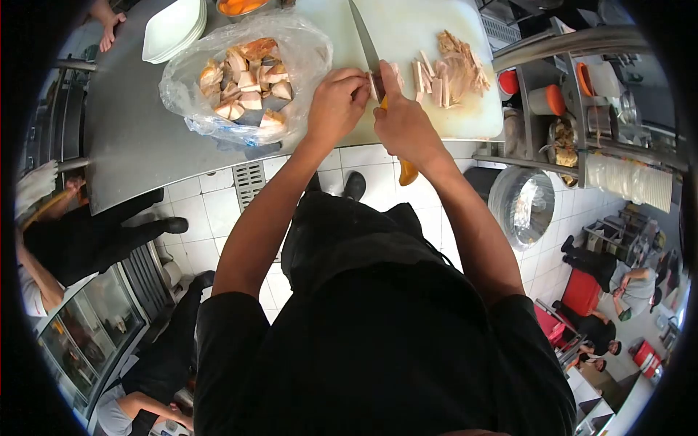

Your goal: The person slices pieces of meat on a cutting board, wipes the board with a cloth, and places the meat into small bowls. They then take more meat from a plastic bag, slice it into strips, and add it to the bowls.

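My right hand (408, 125) grips the yellow handle of a long knife (366, 36), its forefinger along the top of the blade. Beside the blade, my left hand (339, 105) is closed with its fingertips on a small piece of meat (374, 86) on the white cutting board (436, 16). Cut strips of meat (438, 82) and a pile of shredded meat (462, 64) lie right of the knife. To the left, an open clear plastic bag (309, 47) holds several chunks of meat (251, 80).
White stacked dishes (174, 29) and a bowl of orange pieces (242, 6) stand at the back left. Another person's hand (110, 30) rests near the table's far left. Shelves (534, 134) and a large metal bowl (525, 207) are at right. Other people are on both sides.
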A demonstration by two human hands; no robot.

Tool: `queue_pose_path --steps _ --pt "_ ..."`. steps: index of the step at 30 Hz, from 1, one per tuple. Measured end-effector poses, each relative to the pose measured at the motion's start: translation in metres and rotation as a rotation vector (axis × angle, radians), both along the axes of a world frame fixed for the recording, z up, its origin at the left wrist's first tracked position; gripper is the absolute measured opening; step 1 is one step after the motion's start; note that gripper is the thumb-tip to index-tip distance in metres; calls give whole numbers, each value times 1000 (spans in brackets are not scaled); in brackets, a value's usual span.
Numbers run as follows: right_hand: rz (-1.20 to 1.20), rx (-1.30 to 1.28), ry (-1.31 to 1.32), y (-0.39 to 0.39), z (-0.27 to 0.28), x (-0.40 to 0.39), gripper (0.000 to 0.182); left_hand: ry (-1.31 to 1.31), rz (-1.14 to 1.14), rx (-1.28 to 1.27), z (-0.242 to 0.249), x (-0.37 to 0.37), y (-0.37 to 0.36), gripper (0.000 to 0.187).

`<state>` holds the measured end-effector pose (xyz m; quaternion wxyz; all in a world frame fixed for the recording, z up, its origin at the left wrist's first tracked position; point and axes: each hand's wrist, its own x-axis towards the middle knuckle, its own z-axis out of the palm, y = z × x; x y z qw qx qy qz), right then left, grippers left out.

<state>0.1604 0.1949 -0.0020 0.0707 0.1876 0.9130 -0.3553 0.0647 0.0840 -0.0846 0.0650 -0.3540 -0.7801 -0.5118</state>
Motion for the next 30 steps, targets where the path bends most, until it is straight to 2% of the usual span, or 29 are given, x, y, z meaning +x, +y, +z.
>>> queue_pose_path --steps 3,6,10,11,13,15,16,18,22,25,28,30 --pt "-22 -17 71 -4 -15 0 78 28 17 -31 2 -2 2 5" --pt "-43 70 181 -8 -29 -6 77 32 -3 -49 0 2 -1 6" --pt "50 63 91 23 -17 -6 78 43 23 -56 -7 0 4 9" --pt "93 346 282 39 -49 -1 80 92 36 -65 -8 1 8 10" --pt "76 649 605 62 -75 -1 82 178 85 -107 -9 3 12 11" --pt "-47 533 468 63 -41 5 82 219 93 -133 5 13 14 9" --pt "-103 385 198 61 -14 11 82 216 114 -154 7 15 17 8" --pt "-93 331 243 63 0 13 79 204 148 -196 7 17 22 8" --pt "-54 167 281 48 8 24 75 103 169 -124 5 21 20 10" --pt "22 170 433 39 -21 27 75 56 166 -103 27 35 0 15" --pt "-4 105 249 31 -20 32 76 -85 182 61 56 36 -45 19" --pt "-1 93 223 32 -26 34 77 -19 305 42 67 21 -79 21"
